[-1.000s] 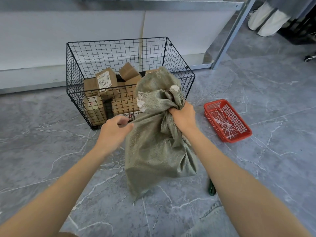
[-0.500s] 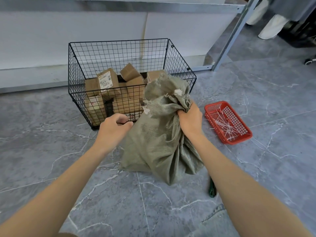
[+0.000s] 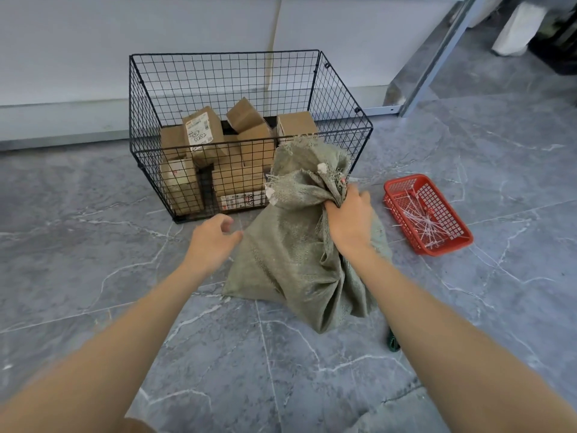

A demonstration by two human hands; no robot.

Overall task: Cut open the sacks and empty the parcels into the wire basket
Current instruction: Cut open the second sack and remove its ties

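Note:
A limp grey-green woven sack [image 3: 293, 257] slumps on the floor in front of the black wire basket [image 3: 340, 89]. Its frayed open mouth leans against the basket's front right corner. My right hand [image 3: 351, 221] grips a bunch of the sack's cloth near the mouth. My left hand [image 3: 212, 242] hovers just left of the sack with its fingers loosely curled, and it holds nothing. Several brown cardboard parcels [image 3: 218, 157] lie piled inside the basket.
A small red plastic basket [image 3: 393, 190] with several cut white ties sits on the floor to the right. A dark green handle [image 3: 392, 340] pokes out beside my right forearm. A white wall and a metal post [image 3: 437, 54] stand behind.
The sack has sunk lower and spread on the floor. My left hand has come off the sack and opened. My right hand keeps its grip and has moved slightly right.

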